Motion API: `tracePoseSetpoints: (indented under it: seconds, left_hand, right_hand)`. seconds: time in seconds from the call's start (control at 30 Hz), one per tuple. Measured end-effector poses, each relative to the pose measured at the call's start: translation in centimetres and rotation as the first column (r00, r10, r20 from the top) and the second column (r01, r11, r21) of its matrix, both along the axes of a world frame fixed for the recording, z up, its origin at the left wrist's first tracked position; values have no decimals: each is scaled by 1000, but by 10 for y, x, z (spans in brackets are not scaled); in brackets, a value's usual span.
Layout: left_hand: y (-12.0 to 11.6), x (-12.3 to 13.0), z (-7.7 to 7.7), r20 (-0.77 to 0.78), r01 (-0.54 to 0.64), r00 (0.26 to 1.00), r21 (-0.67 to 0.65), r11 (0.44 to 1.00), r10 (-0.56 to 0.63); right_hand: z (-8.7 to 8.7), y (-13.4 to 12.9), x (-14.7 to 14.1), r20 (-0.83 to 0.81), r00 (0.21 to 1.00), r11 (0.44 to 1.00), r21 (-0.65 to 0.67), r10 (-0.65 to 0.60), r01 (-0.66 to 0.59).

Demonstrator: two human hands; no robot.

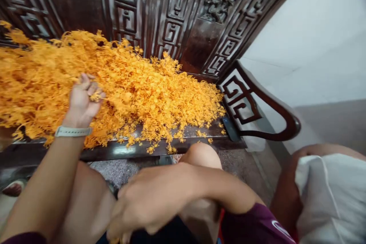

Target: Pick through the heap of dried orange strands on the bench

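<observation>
Up on the dark carved wooden bench (160, 148), a big heap of orange plastic flower sprigs (137, 91) spreads from the left edge of the view to near the bench's curved armrest (257, 110), piled against the carved backrest (177, 11). The left hand (81, 101) reaches up into the front of the heap, palm turned toward the pile, its fingers (90, 85) curled loosely around a small tuft of the orange sprigs; the grip is a light pinch rather than a tight fist. A pale grey watch band (73, 131) circles that wrist. The right hand (148, 198) lies low in the foreground, well apart from the heap, back of the hand toward the camera and fingers bent downward over the lap; a bit of orange shows at its fingertips near the bottom edge, but whether it is clasping anything cannot be told. A bare knee (200, 154) rises just behind that hand, close to the front edge of the bench. A few loose orange bits lie scattered on the seat near the armrest. A maroon sleeve (254, 223) covers the right upper arm. At the right, a white cloth (328, 194) rests over a rounded brown surface, beside a pale wall (314, 45).
</observation>
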State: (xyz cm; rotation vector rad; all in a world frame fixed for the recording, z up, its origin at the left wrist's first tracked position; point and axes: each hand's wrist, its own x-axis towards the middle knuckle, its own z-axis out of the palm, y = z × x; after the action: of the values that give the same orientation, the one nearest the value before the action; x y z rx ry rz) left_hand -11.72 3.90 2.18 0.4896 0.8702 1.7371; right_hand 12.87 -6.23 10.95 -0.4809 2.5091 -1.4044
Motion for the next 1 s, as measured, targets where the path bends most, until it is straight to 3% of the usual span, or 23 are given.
tracePoseSetpoints:
  seconds: [0.03, 0.07, 0.1, 0.13, 0.17, 0.23, 0.3, 0.37, 0.43, 0.5, 0.53, 0.6, 0.67, 0.77, 0.87, 0.93, 1.0]
  left_hand:
    - [0, 0, -1, -25, 54, 998, 19, 998, -53]
    - [0, 4, -1, -31, 87, 996, 29, 996, -86]
    - [-2, 10, 0, -43, 113, 993, 25, 993, -112]
    - [-4, 18, 1, -52, 135, 990, 10, 991, -135]
    - [-6, 25, 2, -60, 135, 989, -8, 991, -135]
    - [-9, 35, 5, -63, 105, 992, -40, 994, -108]
    - [-11, 37, 7, -19, 89, 996, -55, 995, -90]
    - [-13, 32, 7, 26, 113, 993, -56, 992, -112]
    - [-13, 28, 7, 22, 139, 990, -38, 990, -138]
    - [-14, 28, 7, -19, 156, 988, -20, 988, -156]
    - [-14, 30, 7, -42, 154, 987, -11, 988, -154]
    - [-15, 40, 7, -97, 139, 986, 10, 990, -138]
    - [-16, 52, 7, -160, 111, 982, 61, 992, -100]
    - [-20, 70, 6, -218, 97, 974, 167, 981, -59]
    - [-21, 80, 3, -174, 161, 976, 160, 974, -133]
    - [-20, 81, 2, -167, 163, 977, 169, 972, -135]
    - [-19, 81, 1, -183, 184, 972, 181, 966, -150]
  right_hand:
    - [-4, 4, 3, 13, 998, 997, 34, -69, 69]
    - [-6, 12, 8, 1, 977, 976, 43, -214, 214]
    - [-8, 24, 15, -25, 928, 929, 3, -371, 371]
    - [-8, 37, 24, -53, 845, 846, -75, -532, 528]
    - [-6, 51, 33, -72, 733, 731, -189, -676, 656]
    - [0, 77, 53, -52, 408, 382, -473, -911, 794]
    - [7, 97, 71, 76, 93, 12, -707, -993, 707]
    - [10, 108, 85, 261, -65, -256, -816, -963, 518]
    - [8, 112, 93, 437, -69, -426, -813, -897, 397]
    - [2, 109, 93, 550, -1, -501, -761, -835, 411]
    - [-1, 106, 90, 572, 34, -497, -739, -820, 454]
    - [-7, 98, 81, 546, 77, -415, -714, -834, 564]
    - [-10, 90, 70, 441, 95, -264, -681, -892, 683]
    - [-12, 81, 59, 213, 167, 13, -578, -963, 816]
    - [-16, 79, 56, 13, 284, 250, -433, -959, 866]
    - [-20, 81, 55, -48, 326, 326, -278, -944, 904]
    - [-23, 82, 52, -90, 341, 351, -144, -936, 925]
